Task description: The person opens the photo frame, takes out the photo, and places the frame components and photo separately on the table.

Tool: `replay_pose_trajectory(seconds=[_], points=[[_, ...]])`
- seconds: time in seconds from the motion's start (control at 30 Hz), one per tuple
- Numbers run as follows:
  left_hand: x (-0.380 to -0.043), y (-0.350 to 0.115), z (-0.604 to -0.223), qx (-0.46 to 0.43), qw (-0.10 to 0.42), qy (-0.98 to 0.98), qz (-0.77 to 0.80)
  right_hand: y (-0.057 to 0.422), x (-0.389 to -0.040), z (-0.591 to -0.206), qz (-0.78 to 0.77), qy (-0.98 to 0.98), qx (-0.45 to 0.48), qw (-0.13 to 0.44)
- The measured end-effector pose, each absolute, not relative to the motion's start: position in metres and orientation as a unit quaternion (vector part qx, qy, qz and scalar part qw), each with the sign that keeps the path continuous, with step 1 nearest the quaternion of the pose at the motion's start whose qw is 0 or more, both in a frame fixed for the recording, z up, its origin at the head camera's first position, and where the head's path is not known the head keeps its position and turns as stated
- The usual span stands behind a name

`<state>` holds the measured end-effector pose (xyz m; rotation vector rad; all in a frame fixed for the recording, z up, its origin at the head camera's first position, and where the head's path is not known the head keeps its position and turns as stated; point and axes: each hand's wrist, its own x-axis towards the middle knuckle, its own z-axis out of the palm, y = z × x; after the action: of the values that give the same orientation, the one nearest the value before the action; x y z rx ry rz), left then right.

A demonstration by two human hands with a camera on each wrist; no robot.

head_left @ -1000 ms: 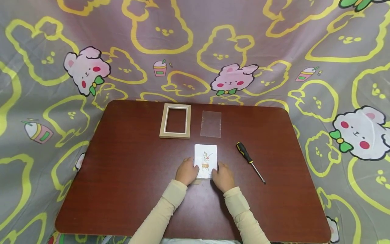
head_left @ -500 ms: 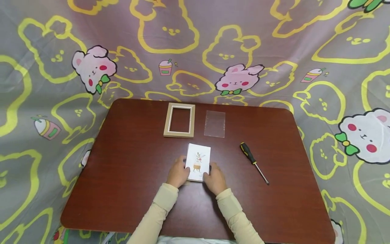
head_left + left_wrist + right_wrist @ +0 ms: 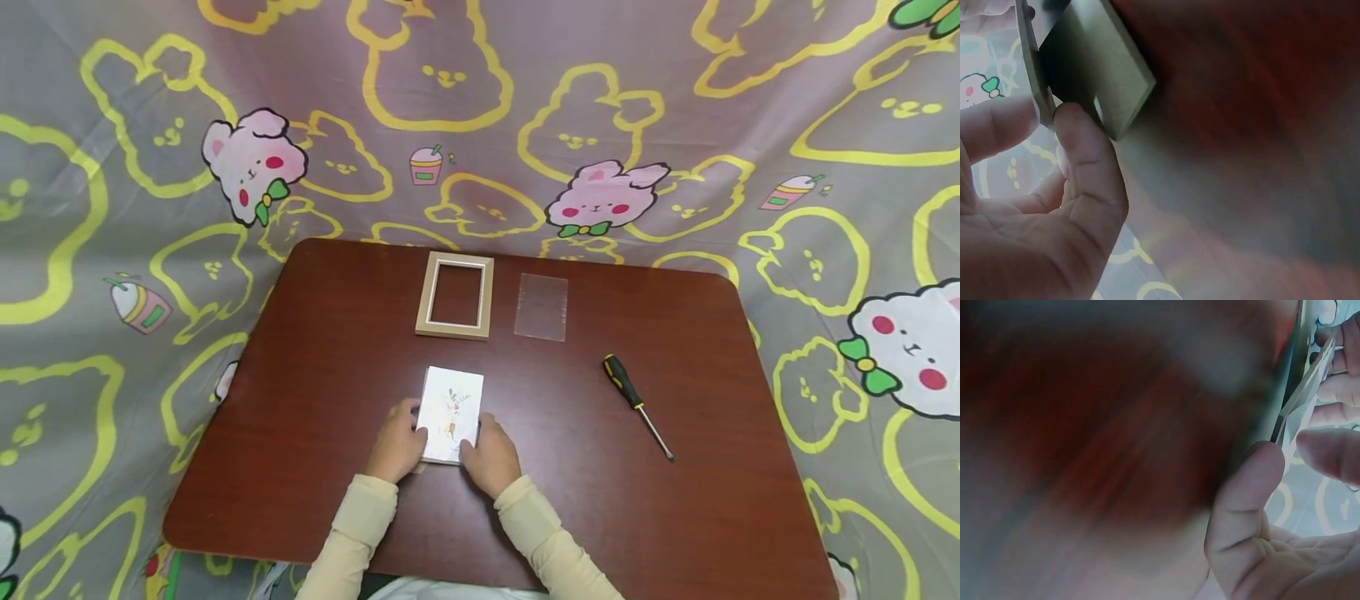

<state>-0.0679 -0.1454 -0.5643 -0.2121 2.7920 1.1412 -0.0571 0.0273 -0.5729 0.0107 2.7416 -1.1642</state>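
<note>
A white print with a plant-in-a-pot drawing (image 3: 450, 414) lies on a thin backing board, held between both hands low over the table. My left hand (image 3: 397, 443) grips its left edge, thumb on top and fingers beneath. On the opposite edge, my right hand (image 3: 492, 457) pinches it the same way. In the left wrist view the backing board (image 3: 1033, 72) appears edge-on, with a brown stand flap (image 3: 1107, 69) angling out from its underside. The right wrist view catches the print's edge (image 3: 1310, 394) between thumb and fingers.
Beyond the hands lies a light wooden picture frame (image 3: 423, 296) with an open middle. Right of it is a clear plastic sheet (image 3: 542, 308). A black and yellow screwdriver (image 3: 624, 383) rests farther right on the brown table (image 3: 675, 525). Patterned cloth (image 3: 480, 100) hangs around the table.
Both hands have carried the print and board left across the table and slightly nearer the body. The head view has turned a little left. Frame, sheet and screwdriver stay put.
</note>
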Motion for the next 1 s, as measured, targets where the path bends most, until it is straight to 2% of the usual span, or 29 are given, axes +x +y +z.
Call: replay_pose_trajectory(seconds=[0.17, 0.37, 0.7, 1.0], points=[[-0.063, -0.152, -0.569, -0.079, 0.074, 0.922, 0.371, 0.020, -0.054, -0.572, -0.363, 0.928, 0.001, 0.080], [-0.059, -0.154, -0.571, -0.084, 0.058, 0.931, 0.350, 0.015, -0.053, -0.572, -0.337, 0.939, -0.024, 0.066], [-0.057, -0.156, -0.575, -0.092, 0.062, 0.931, 0.349, 0.015, -0.054, -0.576, -0.311, 0.948, -0.044, 0.050], [-0.061, -0.159, -0.570, -0.095, 0.046, 0.922, 0.371, 0.016, -0.057, -0.579, -0.323, 0.944, -0.038, 0.059]])
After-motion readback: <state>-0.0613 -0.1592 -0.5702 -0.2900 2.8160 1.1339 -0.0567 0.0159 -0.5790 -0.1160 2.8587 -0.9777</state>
